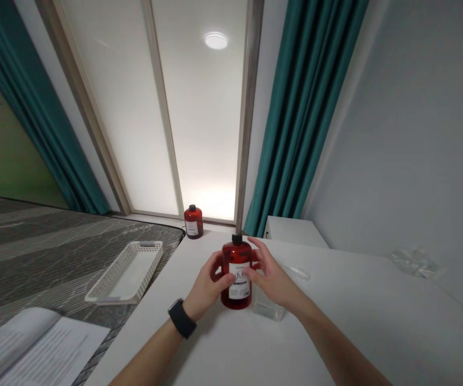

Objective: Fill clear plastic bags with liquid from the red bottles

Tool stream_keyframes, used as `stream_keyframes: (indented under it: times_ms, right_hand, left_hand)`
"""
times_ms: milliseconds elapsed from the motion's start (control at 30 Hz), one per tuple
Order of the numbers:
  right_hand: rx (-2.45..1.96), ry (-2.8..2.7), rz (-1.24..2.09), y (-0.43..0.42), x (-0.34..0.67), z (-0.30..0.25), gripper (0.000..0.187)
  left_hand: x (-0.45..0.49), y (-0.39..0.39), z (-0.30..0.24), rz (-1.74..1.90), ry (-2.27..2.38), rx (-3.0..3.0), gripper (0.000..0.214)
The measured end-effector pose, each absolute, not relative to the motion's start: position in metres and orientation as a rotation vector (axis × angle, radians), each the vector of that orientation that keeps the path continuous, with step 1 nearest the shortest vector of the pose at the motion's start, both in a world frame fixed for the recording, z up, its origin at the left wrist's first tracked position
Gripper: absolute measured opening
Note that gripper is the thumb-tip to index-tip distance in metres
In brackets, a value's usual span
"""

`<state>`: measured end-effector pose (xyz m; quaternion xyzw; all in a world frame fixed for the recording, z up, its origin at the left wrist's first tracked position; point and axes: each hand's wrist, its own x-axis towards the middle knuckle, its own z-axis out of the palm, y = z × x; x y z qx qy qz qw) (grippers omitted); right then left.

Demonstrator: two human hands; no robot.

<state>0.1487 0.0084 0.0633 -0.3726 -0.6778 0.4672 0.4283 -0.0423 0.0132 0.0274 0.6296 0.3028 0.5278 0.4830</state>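
Observation:
A red-brown bottle with a black cap and a white label marked M stands upright on the white table. My left hand grips it from the left, thumb across the label's edge. From the right, my right hand holds the same bottle, its thumb on the label and its index finger raised near the cap. A dark watch band circles my left wrist. Partly hidden behind my right hand, a clear plastic container lies on the table, and a clear slender item lies just beyond.
A second red-brown bottle stands at the table's far left corner. Left of the table, a white basket and an open book lie on a bed. Crumpled clear plastic lies at the right. A white cabinet stands behind.

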Motion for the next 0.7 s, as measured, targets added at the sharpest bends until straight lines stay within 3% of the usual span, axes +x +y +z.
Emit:
stream_keyframes:
  times_ms: [133,233,333,500,700]
  right_hand:
    - [-0.975,-1.626,1.233,0.007,0.148,0.063,0.071]
    - [-1.049,-1.625,1.186,0.005,0.151,0.069,0.075]
    - [-1.061,-1.594,1.203,0.005,0.151,0.074,0.070]
    - [-1.069,-1.463,1.249,0.006,0.150,0.077,0.053]
    - [-1.065,-1.485,1.208,0.006,0.152,0.078,0.050]
  left_hand:
    - [-0.046,0.013,0.026,1.240,0.801,1.716,0.051]
    - [-0.048,0.011,0.026,1.279,0.870,1.908,0.060]
    - [-0.051,0.008,0.028,1.362,0.886,1.977,0.071]
    - [-0.059,0.005,0.035,1.340,0.758,2.071,0.067]
    - [-0.063,0.007,0.037,1.237,0.731,2.161,0.089]
